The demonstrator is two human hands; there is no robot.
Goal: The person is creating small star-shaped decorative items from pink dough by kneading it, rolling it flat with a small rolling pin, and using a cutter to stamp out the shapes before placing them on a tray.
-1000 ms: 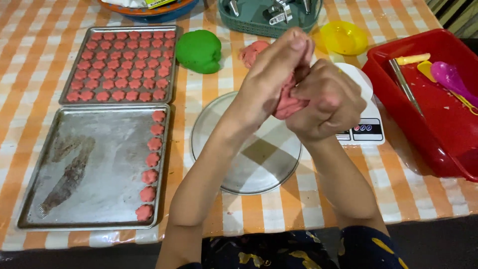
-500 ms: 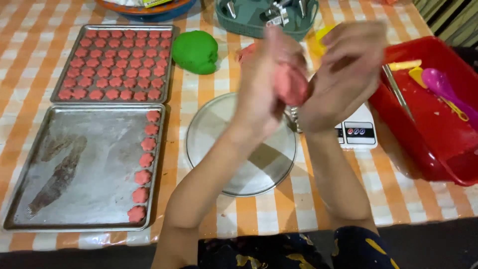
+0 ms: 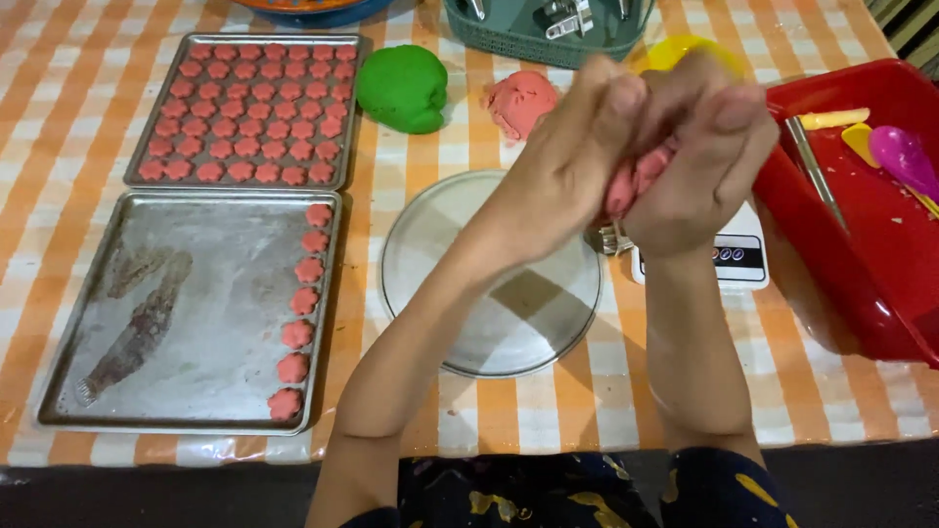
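Above the round glass plate (image 3: 489,293) and just in front of the small scale (image 3: 729,256), a lump of pink dough (image 3: 636,181) is squeezed between both hands, raised off the table. Left hand (image 3: 567,166) is pressed against the lump from the left w/ fingers curled round it; right hand (image 3: 709,161) is closed over it from the right & top, so only a strip of dough is seen between the palms. Both hands are equally near, the lump lying between them; its long axis can't be told, most being hidden. A bigger pink dough mound (image 3: 520,101) is seen behind the left hand, beside a green dough ball (image 3: 403,88). To the left, well apart, two metal trays are laid: far tray (image 3: 137,161) filled w/ flower-shaped pieces, near tray (image 3: 147,323) w/ one column along its right edge. A red tub (image 3: 861,284) is set to the right.
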